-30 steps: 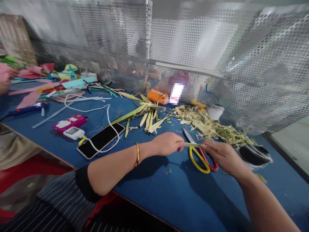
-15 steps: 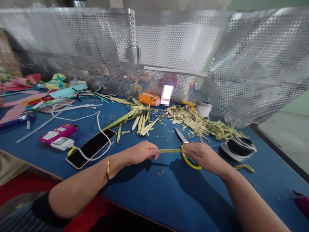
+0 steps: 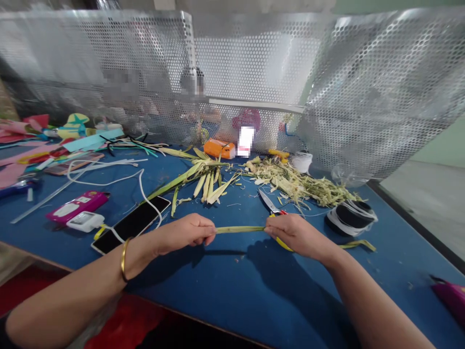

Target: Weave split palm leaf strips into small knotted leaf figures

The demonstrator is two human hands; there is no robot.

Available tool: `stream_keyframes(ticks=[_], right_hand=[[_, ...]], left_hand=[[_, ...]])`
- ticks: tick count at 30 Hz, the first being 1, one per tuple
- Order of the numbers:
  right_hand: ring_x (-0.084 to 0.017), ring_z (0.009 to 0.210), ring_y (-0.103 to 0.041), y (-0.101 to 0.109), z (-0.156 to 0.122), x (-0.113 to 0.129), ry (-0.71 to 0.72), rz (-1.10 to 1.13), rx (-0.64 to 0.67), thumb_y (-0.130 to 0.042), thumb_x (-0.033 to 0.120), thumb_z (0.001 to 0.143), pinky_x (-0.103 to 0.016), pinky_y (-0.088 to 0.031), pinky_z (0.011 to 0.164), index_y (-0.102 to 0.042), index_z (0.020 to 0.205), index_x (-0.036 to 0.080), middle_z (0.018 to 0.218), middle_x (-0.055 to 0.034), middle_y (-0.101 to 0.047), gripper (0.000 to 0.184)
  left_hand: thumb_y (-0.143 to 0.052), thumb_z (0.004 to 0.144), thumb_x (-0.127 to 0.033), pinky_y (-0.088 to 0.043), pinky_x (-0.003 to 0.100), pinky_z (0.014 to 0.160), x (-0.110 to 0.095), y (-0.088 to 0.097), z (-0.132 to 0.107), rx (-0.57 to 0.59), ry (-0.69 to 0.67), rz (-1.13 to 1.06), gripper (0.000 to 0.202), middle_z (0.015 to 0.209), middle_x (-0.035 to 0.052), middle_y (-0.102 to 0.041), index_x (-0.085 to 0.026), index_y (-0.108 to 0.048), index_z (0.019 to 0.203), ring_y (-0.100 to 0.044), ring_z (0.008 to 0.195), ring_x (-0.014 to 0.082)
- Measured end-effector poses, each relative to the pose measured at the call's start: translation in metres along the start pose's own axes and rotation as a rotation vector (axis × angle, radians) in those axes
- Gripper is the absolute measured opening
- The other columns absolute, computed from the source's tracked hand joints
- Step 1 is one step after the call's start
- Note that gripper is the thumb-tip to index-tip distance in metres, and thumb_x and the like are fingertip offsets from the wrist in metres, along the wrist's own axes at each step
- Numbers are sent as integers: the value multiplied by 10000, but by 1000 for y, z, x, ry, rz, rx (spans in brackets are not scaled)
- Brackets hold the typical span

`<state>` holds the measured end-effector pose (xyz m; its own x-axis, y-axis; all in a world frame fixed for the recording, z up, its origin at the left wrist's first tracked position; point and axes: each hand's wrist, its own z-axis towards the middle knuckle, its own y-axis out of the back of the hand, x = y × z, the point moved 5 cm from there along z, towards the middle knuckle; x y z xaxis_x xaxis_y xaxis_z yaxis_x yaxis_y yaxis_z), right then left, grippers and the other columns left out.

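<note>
A narrow green leaf strip is stretched level between my two hands, above the blue table. The fingers of my left hand pinch its left end; a gold bangle circles that wrist. At the other end, my right hand grips the strip with closed fingers. Scissors with yellow handles show behind my right hand, which covers part of them. Beyond the hands lie a bunch of long pale green leaves and, to its right, a heap of shredded leaf scraps.
A phone, a white cable and a magenta device lie to the left. A black-and-white roll and a folded leaf piece are at right. An orange packet stands near the perforated metal screen at the back.
My left hand has moved left, and more of the leaf strip now shows between my hands. My right hand stays near the scissors. The whole view has shifted slightly.
</note>
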<state>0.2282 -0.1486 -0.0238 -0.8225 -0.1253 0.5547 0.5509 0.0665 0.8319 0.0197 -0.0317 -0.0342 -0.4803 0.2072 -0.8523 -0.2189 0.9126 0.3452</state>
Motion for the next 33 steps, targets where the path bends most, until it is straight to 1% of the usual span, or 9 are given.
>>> stream_keyframes(ticks=[3,8,14,19,22,24,28,30,33], right_hand=[[-105,546,-350,1,0,1,15,15,-9,-389,362,963,-236,-283,552,-408,646,207,588,41,-409,353],[-116,591,-418,5,0,-2,8,43,-33,-363,371,972,-239,-325,599,-475,691,205,628,25,-478,345],[-122,566,-425,13,-1,-17,-56,-34,-72,-357,368,957,-245,-328,576,-456,642,208,603,17,-476,367],[-130,526,-411,6,-3,-24,-141,-127,49,-379,342,934,-252,-297,536,-471,642,217,560,22,-457,331],[-139,548,-451,0,-3,-26,-156,-184,124,-372,308,930,-258,-303,551,-466,646,219,585,10,-490,312],[-143,569,-481,-5,-2,-25,-143,-233,139,-371,297,934,-262,-305,561,-471,652,215,620,-6,-536,311],[-156,638,-548,-11,0,-17,-103,-294,108,-401,269,935,-266,-312,577,-532,690,208,710,-34,-634,285],[-154,625,-548,-10,0,-15,-131,-297,78,-466,281,911,-263,-305,561,-565,723,210,709,-27,-643,224],[-157,607,-534,-3,-1,-15,-176,-286,-24,-535,410,884,-264,-314,550,-588,780,210,704,-21,-629,232]], left_hand=[[-514,825,-472,-156,264,504,-3,7,-6,40,21,-19,360,532,-64,-253,-176,-500,621,-193,513,97],[-511,776,-392,-175,263,507,-9,16,-11,1,51,-8,286,560,-45,-305,-182,-465,589,-209,528,98],[-479,802,-430,-213,248,519,5,15,-6,-85,90,56,310,552,-50,-327,-187,-477,609,-245,520,103],[-441,855,-462,-260,248,535,7,12,-2,-84,30,325,388,532,-28,-417,-183,-606,642,-358,508,117],[-428,869,-505,-275,256,539,-1,23,-3,-58,64,460,450,513,-5,-482,-184,-680,678,-424,495,130],[-404,883,-520,-290,263,560,-14,39,0,-188,67,536,489,520,22,-531,-183,-691,675,-469,519,146],[-468,858,-438,-277,273,591,-43,69,20,-643,4,800,357,706,58,-629,-196,-682,706,-528,674,182],[-520,822,-433,-268,273,586,-43,72,40,-683,46,867,307,756,65,-651,-189,-669,712,-543,709,191],[-597,757,-380,-276,272,588,-36,68,65,-608,55,866,224,710,69,-641,-182,-647,663,-559,700,197]])
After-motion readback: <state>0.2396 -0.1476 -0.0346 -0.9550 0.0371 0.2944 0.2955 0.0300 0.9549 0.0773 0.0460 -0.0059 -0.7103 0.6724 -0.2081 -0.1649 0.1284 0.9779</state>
